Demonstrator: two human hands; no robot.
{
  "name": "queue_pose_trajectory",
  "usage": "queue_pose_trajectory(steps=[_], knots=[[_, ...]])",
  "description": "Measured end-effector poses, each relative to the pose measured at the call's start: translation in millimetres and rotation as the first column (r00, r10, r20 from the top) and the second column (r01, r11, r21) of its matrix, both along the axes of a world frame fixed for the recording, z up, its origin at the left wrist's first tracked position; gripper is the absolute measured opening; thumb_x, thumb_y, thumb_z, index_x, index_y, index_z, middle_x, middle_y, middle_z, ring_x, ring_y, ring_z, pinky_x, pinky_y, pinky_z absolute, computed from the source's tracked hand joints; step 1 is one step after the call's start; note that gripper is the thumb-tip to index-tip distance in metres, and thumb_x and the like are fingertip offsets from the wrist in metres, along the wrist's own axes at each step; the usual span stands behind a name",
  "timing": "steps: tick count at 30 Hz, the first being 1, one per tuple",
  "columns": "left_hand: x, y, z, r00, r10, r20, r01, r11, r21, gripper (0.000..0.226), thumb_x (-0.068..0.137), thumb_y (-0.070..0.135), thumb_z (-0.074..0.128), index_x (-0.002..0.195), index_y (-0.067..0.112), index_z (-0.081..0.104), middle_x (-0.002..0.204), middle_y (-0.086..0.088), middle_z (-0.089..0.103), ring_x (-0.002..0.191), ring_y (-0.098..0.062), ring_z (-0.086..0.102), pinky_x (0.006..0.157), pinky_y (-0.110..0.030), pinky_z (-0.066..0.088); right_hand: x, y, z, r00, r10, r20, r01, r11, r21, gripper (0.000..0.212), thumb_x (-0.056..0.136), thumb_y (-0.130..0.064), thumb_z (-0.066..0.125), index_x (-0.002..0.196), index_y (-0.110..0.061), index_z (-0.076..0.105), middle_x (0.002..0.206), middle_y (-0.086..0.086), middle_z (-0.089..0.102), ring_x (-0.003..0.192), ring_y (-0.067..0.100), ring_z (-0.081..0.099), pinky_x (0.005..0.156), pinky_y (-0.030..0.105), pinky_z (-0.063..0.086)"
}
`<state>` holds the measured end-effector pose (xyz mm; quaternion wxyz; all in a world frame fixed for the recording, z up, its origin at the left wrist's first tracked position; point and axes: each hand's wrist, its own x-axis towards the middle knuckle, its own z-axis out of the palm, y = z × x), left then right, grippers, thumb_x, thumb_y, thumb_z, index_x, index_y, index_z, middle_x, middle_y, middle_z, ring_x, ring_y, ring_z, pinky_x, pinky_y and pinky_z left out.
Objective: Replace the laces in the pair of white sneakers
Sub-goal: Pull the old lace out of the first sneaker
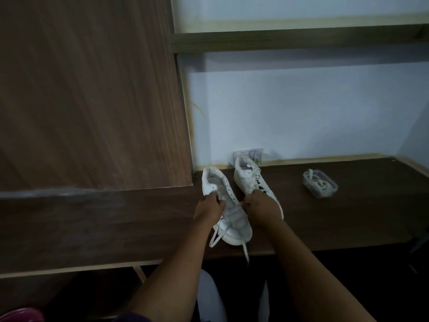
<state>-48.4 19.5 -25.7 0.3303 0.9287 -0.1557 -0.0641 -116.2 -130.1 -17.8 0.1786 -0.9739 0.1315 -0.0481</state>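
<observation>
Near edge of the counter (pixel 325 231): two loose lace ends (pixel 214 240) hang off the toe of the near sneaker (pixel 234 219), which lies toe toward you at 6 o'clock. Your left hand (pixel 209 209) has its grip curled at the sneaker's left eyelet row, pinching lace there. Your right hand (pixel 261 209) sits at the right side of the same shoe, fingers curled; exactly what they pinch, cannot tell. Behind it, toward 12 o'clock, the second sneaker (pixel 246 175), still laced, its toe hidden under your right hand. At 2 o'clock, well apart, a clear plastic tub (pixel 320 185) holding coiled white laces (pixel 319 183). Farthest back, a wall outlet (pixel 255 154).
</observation>
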Motion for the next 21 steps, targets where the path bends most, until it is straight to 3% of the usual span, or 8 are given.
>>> queue_pose_trajectory(steps=[3,5,7,8,10,13,18,21], knots=[[1,3,-2,1.000,0.013,-0.015,-0.013,1.000,-0.012,0.028,0.096,0.033,0.046,0.112,0.013,0.056,0.105,-0.008,0.064,0.099,-0.025,0.060,0.076,-0.031,0.045,-3,-15,18,0.937,-0.313,0.154,0.160,0.778,0.608,0.020,0.093,-0.011,0.050,0.086,-0.013,0.069,0.094,0.007,0.063,0.068,0.004,0.050,0.058,0.015,0.041],[0,2,-5,0.999,0.029,-0.027,-0.031,0.999,-0.042,0.027,0.096,0.034,0.046,0.112,0.015,0.056,0.105,-0.006,0.065,0.100,-0.024,0.061,0.077,-0.032,0.046,-7,-35,38,0.791,-0.600,0.120,0.042,0.249,0.968,0.019,0.093,-0.010,0.048,0.087,-0.012,0.066,0.092,0.012,0.064,0.061,0.008,0.050,0.046,0.018,0.040],[0,1,-6,0.999,0.034,-0.039,-0.036,0.997,-0.064,0.028,0.096,0.033,0.046,0.114,0.016,0.057,0.105,-0.005,0.064,0.100,-0.023,0.061,0.079,-0.034,0.048,-14,-45,54,0.752,-0.659,-0.009,-0.270,-0.320,0.908,0.020,0.097,-0.021,0.047,0.082,-0.017,0.060,0.085,0.002,0.065,0.054,0.009,0.050,0.044,0.020,0.038],[0,1,-7,0.998,0.031,-0.047,-0.034,0.997,-0.065,0.028,0.096,0.033,0.046,0.116,0.016,0.057,0.106,-0.005,0.064,0.099,-0.022,0.061,0.079,-0.034,0.048,-16,-44,58,0.773,-0.634,-0.033,-0.275,-0.381,0.883,0.021,0.097,-0.023,0.047,0.079,-0.018,0.057,0.080,0.000,0.062,0.052,0.009,0.047,0.045,0.020,0.035],[3,1,-8,0.998,0.017,-0.062,-0.021,0.997,-0.068,0.028,0.097,0.033,0.047,0.115,0.015,0.057,0.107,-0.006,0.064,0.097,-0.021,0.060,0.078,-0.033,0.048,-14,-27,63,0.827,-0.562,0.025,0.003,0.048,0.999,0.022,0.096,-0.026,0.048,0.076,-0.018,0.053,0.072,0.000,0.053,0.054,0.010,0.042,0.049,0.023,0.031],[6,2,-8,0.998,-0.008,-0.069,0.004,0.998,-0.065,0.030,0.097,0.034,0.046,0.116,0.014,0.056,0.113,-0.007,0.062,0.101,-0.021,0.058,0.077,-0.030,0.045,-8,4,41,0.968,-0.240,0.075,0.177,0.861,0.476,0.027,0.090,-0.044,0.055,0.101,-0.020,0.050,0.088,-0.001,0.057,0.077,0.012,0.056,0.061,0.025,0.037],[9,3,-10,0.992,0.003,-0.129,-0.013,0.997,-0.076,0.028,0.097,0.039,0.048,0.110,0.015,0.054,0.113,-0.009,0.061,0.101,-0.024,0.059,0.068,-0.028,0.040,0,10,4,0.992,-0.121,-0.047,0.124,0.990,0.062,0.025,0.091,-0.037,0.054,0.106,-0.020,0.062,0.105,0.002,0.066,0.098,0.023,0.061,0.077,0.031,0.046],[12,4,-12,0.989,0.010,-0.147,-0.022,0.996,-0.084,0.020,0.096,0.037,0.050,0.097,0.017,0.049,0.108,-0.011,0.061,0.095,-0.025,0.060,0.057,-0.026,0.036,1,-2,20,0.970,-0.219,0.110,0.167,0.920,0.355,0.022,0.094,-0.029,0.050,0.091,-0.015,0.067,0.093,0.006,0.066,0.088,0.023,0.062,0.071,0.028,0.042]])
